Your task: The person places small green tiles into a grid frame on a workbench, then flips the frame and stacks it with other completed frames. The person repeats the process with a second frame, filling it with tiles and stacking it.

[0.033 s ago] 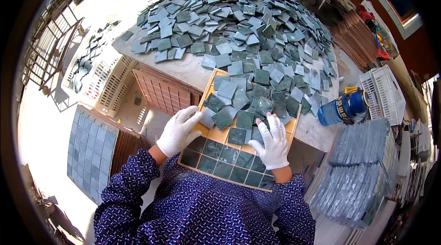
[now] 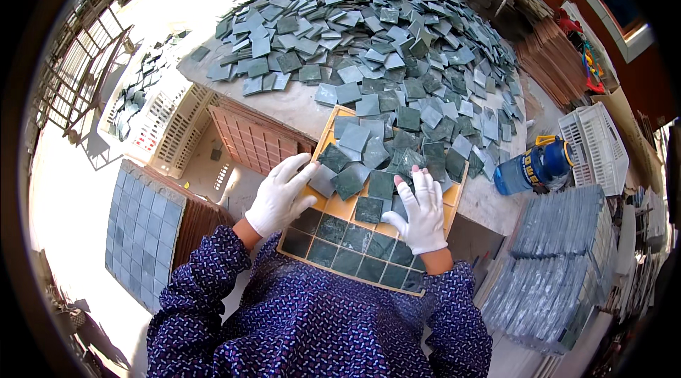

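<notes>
A yellow, wood-edged tray [image 2: 335, 205] with square compartments lies in front of me, its near edge against my body. Dark green stone tiles [image 2: 347, 262] fill its near rows, one per compartment. Loose green and grey tiles [image 2: 353, 138] lie jumbled over its far part. My left hand [image 2: 273, 197], in a white glove, is open at the tray's left edge, fingers stretched forward, thumb near a bare compartment. My right hand [image 2: 422, 218], gloved with fingertips bare, is open over the tray's right side. Its fingertips rest by a loose dark tile [image 2: 408, 159].
A large heap of loose tiles [image 2: 340, 30] covers the table beyond the tray. A blue bottle [image 2: 521, 171] and white crate [image 2: 594, 140] stand to the right, above stacked grey tile sheets [image 2: 550, 264]. Left are another crate [image 2: 177, 133], reddish-brown moulds [image 2: 255, 140] and a tiled panel [image 2: 142, 229].
The whole view has shifted very slightly. Both hands keep nearly the same place and pose, and no tile has visibly been moved.
</notes>
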`<control>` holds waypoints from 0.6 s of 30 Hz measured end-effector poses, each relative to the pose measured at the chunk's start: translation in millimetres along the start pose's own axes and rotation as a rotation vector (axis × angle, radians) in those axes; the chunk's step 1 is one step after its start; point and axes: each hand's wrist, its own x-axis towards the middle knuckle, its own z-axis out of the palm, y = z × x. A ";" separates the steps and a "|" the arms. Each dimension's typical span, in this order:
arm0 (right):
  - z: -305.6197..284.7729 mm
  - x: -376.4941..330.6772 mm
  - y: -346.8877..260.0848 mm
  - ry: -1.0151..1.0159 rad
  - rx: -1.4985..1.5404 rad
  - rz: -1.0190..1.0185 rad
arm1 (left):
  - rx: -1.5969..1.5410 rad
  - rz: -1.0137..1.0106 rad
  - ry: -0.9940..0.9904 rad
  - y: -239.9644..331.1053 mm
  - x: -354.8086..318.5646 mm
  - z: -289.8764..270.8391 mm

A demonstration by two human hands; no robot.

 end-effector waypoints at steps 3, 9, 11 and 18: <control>26.4 26.9 20.7 -0.058 -0.169 -0.069 | 0.135 0.140 -0.011 -4.2 14.1 22.2; 29.6 61.3 53.3 -0.054 -0.246 0.063 | 0.169 0.138 -0.138 -4.4 40.5 45.7; 22.1 48.5 47.7 -0.013 -0.153 0.074 | 0.070 0.077 -0.079 -17.5 12.3 37.3; -4.1 -23.2 24.8 0.073 0.172 0.258 | -0.110 -0.043 0.062 29.4 -79.8 45.0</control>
